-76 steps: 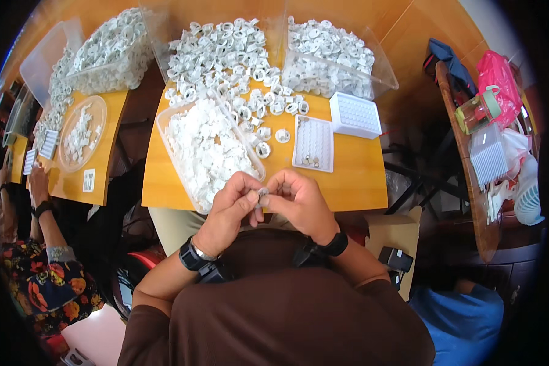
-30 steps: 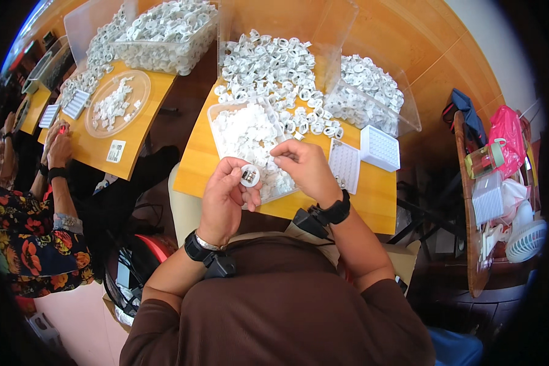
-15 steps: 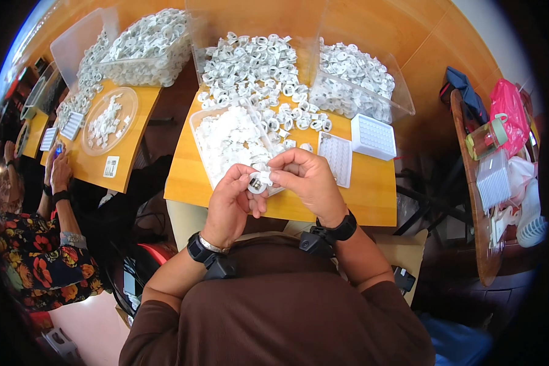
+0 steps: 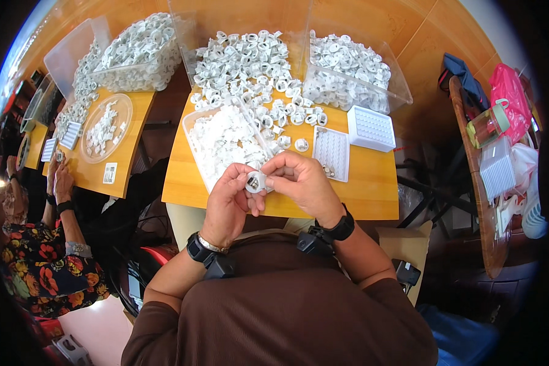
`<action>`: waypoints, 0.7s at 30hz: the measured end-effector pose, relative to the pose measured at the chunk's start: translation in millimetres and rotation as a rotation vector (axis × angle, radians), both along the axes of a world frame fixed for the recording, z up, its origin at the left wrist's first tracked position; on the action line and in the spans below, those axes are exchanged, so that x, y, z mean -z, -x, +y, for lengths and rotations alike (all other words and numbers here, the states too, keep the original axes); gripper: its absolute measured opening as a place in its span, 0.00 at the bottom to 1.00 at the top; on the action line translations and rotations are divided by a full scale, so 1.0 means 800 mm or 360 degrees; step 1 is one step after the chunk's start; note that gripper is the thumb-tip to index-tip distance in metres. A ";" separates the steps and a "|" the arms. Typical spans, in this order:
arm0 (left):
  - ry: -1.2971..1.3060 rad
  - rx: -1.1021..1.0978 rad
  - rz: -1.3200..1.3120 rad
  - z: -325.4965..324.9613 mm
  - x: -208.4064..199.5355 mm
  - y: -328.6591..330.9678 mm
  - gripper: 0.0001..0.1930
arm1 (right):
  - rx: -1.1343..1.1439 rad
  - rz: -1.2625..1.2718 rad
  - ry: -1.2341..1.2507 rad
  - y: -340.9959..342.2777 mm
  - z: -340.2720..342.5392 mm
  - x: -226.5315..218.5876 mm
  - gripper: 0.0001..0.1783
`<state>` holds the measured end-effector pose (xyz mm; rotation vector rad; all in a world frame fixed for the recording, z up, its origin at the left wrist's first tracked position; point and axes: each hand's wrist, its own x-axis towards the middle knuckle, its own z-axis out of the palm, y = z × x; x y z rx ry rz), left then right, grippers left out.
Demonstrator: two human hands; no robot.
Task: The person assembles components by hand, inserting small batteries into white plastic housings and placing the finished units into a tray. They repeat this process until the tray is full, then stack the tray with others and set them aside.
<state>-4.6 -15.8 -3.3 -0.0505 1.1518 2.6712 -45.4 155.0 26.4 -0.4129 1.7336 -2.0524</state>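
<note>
White round housing (image 4: 255,182), held between both hands beside the tub (image 4: 189,139): we see the left hand (image 4: 228,190) pinching its rim, the right hand (image 4: 299,183) pinching the opposite edge. Metal sits inside; whether this unit is finished we cannot tell. Many loose white pieces (image 4: 224,135) remain.

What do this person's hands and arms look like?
The left hand and right hand are ungloved. Each wears a black wrist strap with a dark, boxy unit; the left also has a slim silvery band. The sleeves are short and dark brown.
</note>
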 end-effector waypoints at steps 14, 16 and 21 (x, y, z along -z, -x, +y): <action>-0.0068 -0.0079 -0.0041 -0.001 0.001 0.000 0.08 | 0.0176 0.0891 -0.0503 -0.016 -0.006 0.000 0.09; -0.0079 -0.0081 -0.0029 0.000 0.001 0.000 0.08 | 0.0184 0.0691 -0.0409 -0.018 -0.004 0.005 0.11; -0.0034 -0.0100 -0.0019 0.000 0.004 0.000 0.10 | 0.0171 0.0138 -0.0150 -0.015 -0.001 0.010 0.13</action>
